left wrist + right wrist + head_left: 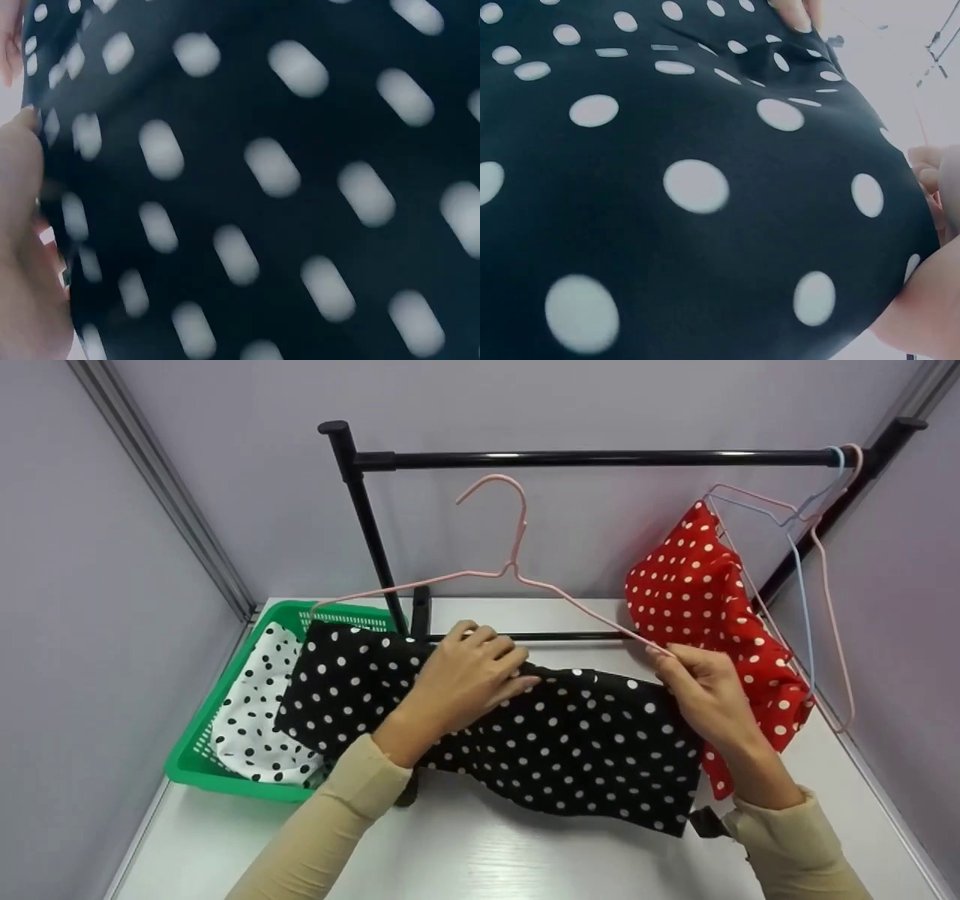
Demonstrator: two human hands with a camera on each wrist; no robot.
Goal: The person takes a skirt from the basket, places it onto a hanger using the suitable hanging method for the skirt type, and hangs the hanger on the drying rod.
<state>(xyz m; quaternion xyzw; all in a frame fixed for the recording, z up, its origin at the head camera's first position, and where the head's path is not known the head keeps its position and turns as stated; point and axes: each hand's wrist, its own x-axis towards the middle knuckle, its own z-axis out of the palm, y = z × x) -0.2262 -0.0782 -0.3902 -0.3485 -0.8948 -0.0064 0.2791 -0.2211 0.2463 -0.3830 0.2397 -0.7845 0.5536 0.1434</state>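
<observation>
Left hand (472, 675): knuckles up, gripping top edge of black dotted cloth (585, 757). Right hand (705, 690): pinching pink hanger (515, 559), right end. Green basket (225, 786): surface's (525, 855) left edge.

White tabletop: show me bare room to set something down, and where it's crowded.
Barest is the front of the tabletop, between the left sleeve and right sleeve, below the black dotted cloth. Another patch lies between the right sleeve and the right wall. Crowded: left, at the green basket; back right, around the red dotted cloth.
</observation>
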